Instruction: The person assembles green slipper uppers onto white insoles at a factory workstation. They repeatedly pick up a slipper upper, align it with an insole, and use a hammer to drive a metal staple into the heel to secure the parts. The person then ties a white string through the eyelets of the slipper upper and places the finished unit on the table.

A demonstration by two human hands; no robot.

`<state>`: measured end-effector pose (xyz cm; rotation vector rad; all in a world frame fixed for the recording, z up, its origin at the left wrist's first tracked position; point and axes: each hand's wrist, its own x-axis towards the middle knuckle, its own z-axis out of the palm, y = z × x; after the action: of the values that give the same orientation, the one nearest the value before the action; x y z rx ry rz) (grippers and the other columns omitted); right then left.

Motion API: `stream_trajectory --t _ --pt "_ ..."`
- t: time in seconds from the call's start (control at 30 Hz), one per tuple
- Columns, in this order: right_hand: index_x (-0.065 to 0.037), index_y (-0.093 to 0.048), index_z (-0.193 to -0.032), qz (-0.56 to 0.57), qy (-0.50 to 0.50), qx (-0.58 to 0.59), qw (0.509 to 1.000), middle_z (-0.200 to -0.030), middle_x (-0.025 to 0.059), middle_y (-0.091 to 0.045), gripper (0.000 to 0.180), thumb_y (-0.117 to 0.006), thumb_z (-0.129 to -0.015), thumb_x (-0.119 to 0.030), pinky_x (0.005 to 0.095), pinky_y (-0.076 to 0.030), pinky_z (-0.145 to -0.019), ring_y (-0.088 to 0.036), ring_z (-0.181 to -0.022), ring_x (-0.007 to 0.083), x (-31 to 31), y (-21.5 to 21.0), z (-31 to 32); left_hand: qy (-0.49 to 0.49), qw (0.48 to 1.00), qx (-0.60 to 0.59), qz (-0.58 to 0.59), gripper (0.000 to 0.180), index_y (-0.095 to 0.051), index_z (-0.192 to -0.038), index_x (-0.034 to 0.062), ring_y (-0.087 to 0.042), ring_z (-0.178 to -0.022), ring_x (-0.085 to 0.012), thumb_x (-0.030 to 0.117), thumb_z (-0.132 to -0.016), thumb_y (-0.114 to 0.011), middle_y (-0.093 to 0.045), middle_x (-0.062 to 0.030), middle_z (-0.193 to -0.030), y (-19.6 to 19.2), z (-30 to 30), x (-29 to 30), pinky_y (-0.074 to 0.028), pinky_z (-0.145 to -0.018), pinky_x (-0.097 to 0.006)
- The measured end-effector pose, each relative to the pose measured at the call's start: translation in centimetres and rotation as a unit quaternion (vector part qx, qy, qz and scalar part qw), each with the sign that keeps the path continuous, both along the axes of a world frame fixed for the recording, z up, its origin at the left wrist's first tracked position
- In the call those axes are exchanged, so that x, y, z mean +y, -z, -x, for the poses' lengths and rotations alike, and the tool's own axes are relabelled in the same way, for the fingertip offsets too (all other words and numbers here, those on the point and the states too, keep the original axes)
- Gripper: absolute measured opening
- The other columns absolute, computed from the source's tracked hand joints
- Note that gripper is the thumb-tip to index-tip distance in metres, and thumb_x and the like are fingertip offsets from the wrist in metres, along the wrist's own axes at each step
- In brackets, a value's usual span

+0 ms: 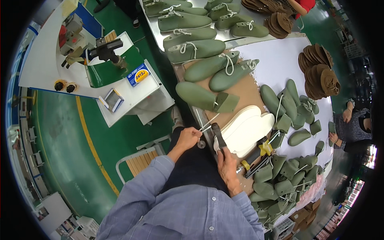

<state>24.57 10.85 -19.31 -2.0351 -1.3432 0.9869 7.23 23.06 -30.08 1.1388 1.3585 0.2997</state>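
Note:
My left hand [188, 138] pinches the white lace [209, 121] that runs up to a green shoe last [200, 97] lying on the brown board [248, 94]. My right hand [227, 164] grips a dark-handled tool [218, 136] pointing up toward the lace. A stack of white insoles [248, 130] lies just right of the tool. Several green lasts and heel pieces [280, 182] are heaped to the right of my right hand.
Rows of green lasts with white laces [192, 36] fill the metal table's far end. Brown insole stacks [318, 72] sit at the right. Another person's hands [340, 126] work at the right edge. A white machine bench [116, 80] and a slatted stool [140, 160] stand on the green floor at left.

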Motion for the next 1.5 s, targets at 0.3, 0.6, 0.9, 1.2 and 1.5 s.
stream_trajectory --t 0.3,0.6,0.9,1.2,1.5 --pt "-0.009 -0.054 -0.143 0.045 -0.043 -0.027 0.998 -0.103 0.0247 -0.069 0.048 -0.064 -0.096 -0.006 0.0461 -0.053 -0.080 -0.067 -0.093 0.0441 0.4 0.7 0.2 -0.041 0.983 -0.085 0.157 0.021 -0.067 -0.092 -0.0022 -0.060 -0.064 -0.0131 0.019 -0.095 -0.070 -0.066 -0.0061 -0.074 0.1 0.0 0.8 -0.052 -0.060 -0.029" --pt "0.000 -0.057 -0.136 -0.110 0.043 -0.003 0.993 -0.095 0.0259 -0.068 0.039 -0.063 -0.100 -0.012 0.0426 -0.052 -0.071 -0.068 -0.083 0.0378 -1.7 1.2 -1.9 -0.091 0.942 -0.177 0.269 0.019 -0.067 -0.091 0.0020 -0.057 -0.062 -0.0115 0.020 -0.097 -0.069 -0.062 -0.0023 -0.074 1.5 0.6 0.7 -0.053 -0.063 -0.030" --pt "-0.004 -0.062 -0.134 -0.114 0.003 -0.055 0.992 -0.109 0.0242 -0.070 0.038 -0.066 -0.096 -0.008 0.0445 -0.054 -0.083 -0.070 -0.096 0.0390 -0.3 1.3 -1.4 -0.108 0.925 -0.193 0.308 0.019 -0.064 -0.090 0.0058 -0.057 -0.067 -0.0118 0.023 -0.098 -0.068 -0.058 0.0000 -0.074 0.4 0.7 1.1 -0.054 -0.072 -0.032" --pt "0.002 -0.063 -0.129 -0.145 0.244 -0.184 0.941 -0.118 0.0201 -0.069 0.033 -0.062 -0.099 -0.012 0.0384 -0.049 -0.098 -0.065 -0.114 0.0318 -7.8 -2.3 -8.2 -0.057 0.938 -0.278 0.199 0.021 -0.064 -0.099 0.0000 -0.066 -0.072 -0.0163 0.021 -0.100 -0.066 -0.067 -0.0067 -0.082 -8.3 -0.1 1.4 -0.056 -0.068 -0.031" --pt "0.005 -0.065 -0.122 -0.225 0.199 0.144 0.943 -0.099 0.0140 -0.073 0.037 -0.044 -0.111 -0.024 0.0316 -0.053 -0.078 -0.069 -0.087 0.0196 11.0 -11.0 -4.3 0.251 0.919 -0.225 -0.202 0.056 -0.053 -0.139 0.0048 -0.066 -0.115 -0.0292 0.013 -0.088 -0.074 -0.064 -0.0164 -0.130 -21.7 -7.3 6.3 -0.052 -0.098 -0.039"
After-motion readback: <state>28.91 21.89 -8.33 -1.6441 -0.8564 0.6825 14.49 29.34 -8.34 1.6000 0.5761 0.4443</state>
